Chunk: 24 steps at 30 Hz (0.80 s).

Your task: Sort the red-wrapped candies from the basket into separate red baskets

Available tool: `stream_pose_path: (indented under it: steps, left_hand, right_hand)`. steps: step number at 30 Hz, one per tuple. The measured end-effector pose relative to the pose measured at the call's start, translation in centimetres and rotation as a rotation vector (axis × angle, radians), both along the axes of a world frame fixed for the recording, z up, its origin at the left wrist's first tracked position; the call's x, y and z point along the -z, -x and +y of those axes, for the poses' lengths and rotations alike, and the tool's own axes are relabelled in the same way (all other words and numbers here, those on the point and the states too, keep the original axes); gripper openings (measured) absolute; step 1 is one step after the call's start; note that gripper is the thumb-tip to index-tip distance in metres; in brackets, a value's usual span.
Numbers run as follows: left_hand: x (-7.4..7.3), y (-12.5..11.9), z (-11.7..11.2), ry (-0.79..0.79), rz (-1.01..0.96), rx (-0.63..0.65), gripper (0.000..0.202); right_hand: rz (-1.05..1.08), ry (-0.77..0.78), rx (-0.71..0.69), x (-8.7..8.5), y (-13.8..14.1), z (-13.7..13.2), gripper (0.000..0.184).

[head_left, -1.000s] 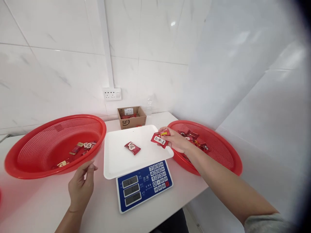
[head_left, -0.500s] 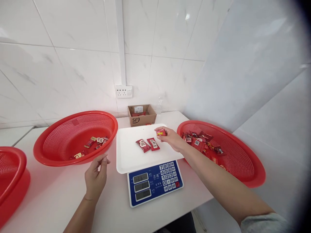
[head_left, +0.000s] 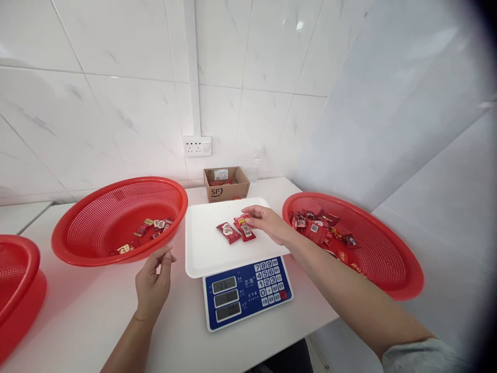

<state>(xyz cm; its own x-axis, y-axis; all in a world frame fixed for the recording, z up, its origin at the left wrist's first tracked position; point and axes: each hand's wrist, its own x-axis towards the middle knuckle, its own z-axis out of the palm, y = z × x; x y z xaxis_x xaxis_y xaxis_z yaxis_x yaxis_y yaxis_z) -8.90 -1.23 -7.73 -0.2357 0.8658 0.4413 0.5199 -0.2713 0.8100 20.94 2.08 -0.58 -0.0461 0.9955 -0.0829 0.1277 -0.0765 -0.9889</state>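
My right hand pinches a small red wrapped candy with yellow lettering, over the white tray of a digital scale. The held candy overlaps another red candy on the tray; whether the two touch I cannot tell. Beside them to the left lies a second red candy with a pale label. My left hand stays between the left basket and the scale, its fingers curled and thumb near the index finger, with nothing visible in it. In front of the tray is the scale's blue keypad panel.
Red mesh baskets stand on both sides: the left basket and right basket hold wrapped candies, and another basket is at the far left edge. A cardboard box with red packets sits behind the scale. The tiled wall bounds the table.
My right hand has moved left over the tray, bringing the candy from the right side to above the candies lying there. My left hand has stayed in place.
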Motion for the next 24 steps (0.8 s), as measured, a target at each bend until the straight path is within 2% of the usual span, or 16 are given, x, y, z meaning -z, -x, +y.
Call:
stream_pose_path:
  steps: [8,16,20,24]
  left_hand:
    - [0.1,0.1,-0.1,0.008,0.003,0.003,0.03]
    - [0.0,0.1,-0.1,0.009,0.013,0.007,0.03]
    - [0.0,0.1,-0.1,0.012,0.001,0.01,0.03]
    - [0.0,0.1,-0.1,0.005,0.006,0.017,0.029]
  right_hand:
    - [-0.119,-0.04,-0.018,0.0,0.5,0.1,0.029]
    - [-0.359,-0.134,0.018,0.0,0.9,0.1,0.04]
    - [-0.47,-0.215,0.04,-0.1,1.0,-0.4,0.036]
    - [-0.68,-0.334,-0.042,-0.3,1.2,-1.4,0.027]
